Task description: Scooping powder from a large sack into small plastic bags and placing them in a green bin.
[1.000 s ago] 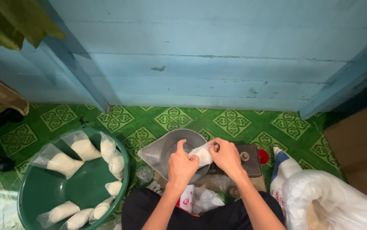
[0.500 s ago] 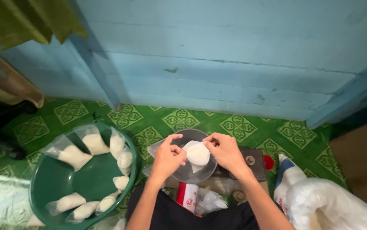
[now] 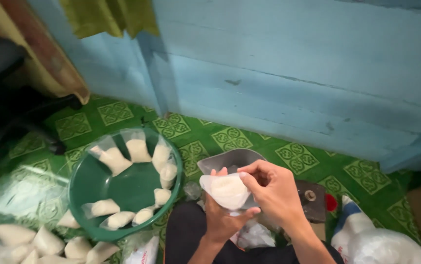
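My left hand cups a small clear plastic bag of white grains from below. My right hand pinches the bag's top edge from the right. Both hands hold the bag above a grey scale pan that sits on a dark weighing scale. To the left stands a green plastic basin with several filled bags leaning around its inner wall.
Several more filled bags lie on the green patterned floor at the lower left. A large white sack is at the lower right. A light blue wooden wall runs behind. A dark chair base stands at left.
The bag has been lifted off the scale pan toward me, and both hands now grip it. The view has swung left, showing more of the basin and floor bags.
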